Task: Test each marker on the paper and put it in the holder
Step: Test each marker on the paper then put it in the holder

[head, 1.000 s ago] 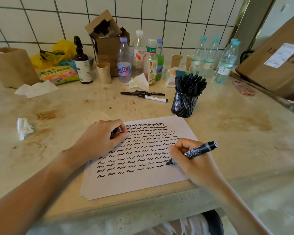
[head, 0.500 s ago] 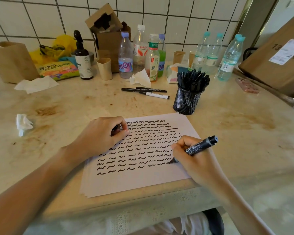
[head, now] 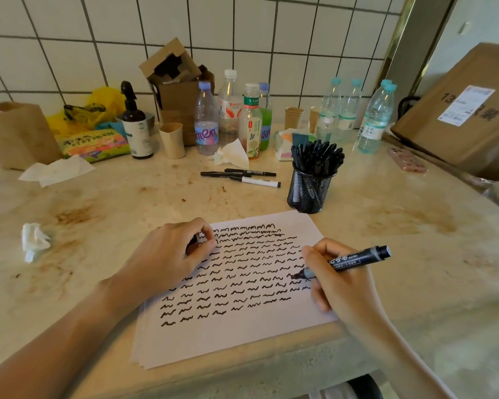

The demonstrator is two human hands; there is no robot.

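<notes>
Pinched between thumb and curled fingers of the right hand (head: pixel 340 280), a black marker (head: pixel 355 259) slants down with its tip at or just over the paper (head: pixel 185 344), near the right end of a row of wavy test strokes. From where I stand I can't tell whether the tip is pressing or only just above the sheet. The left hand (head: pixel 170 254) rests on the upper left part of the paper, its fingers curled around something small and dark, most likely the cap (head: pixel 195 240), though little of it shows.

The step in hand looks like the test itself: a scribble with this marker among the many rows already drawn. The lowest rows stop short, so there is room for more marks.

Next, by my reckoning, the cap needs to go back on, which means bringing both hands together, and then the marker goes into the mesh holder (head: pixel 308 194) just beyond the top right corner of the sheet. That holder is already packed with markers, so the pen will need a gap to slide into. Three more pens (head: pixel 242 177) lie on the counter (head: pixel 415 226) behind the paper, left of the holder, apparently waiting their turn.
</notes>
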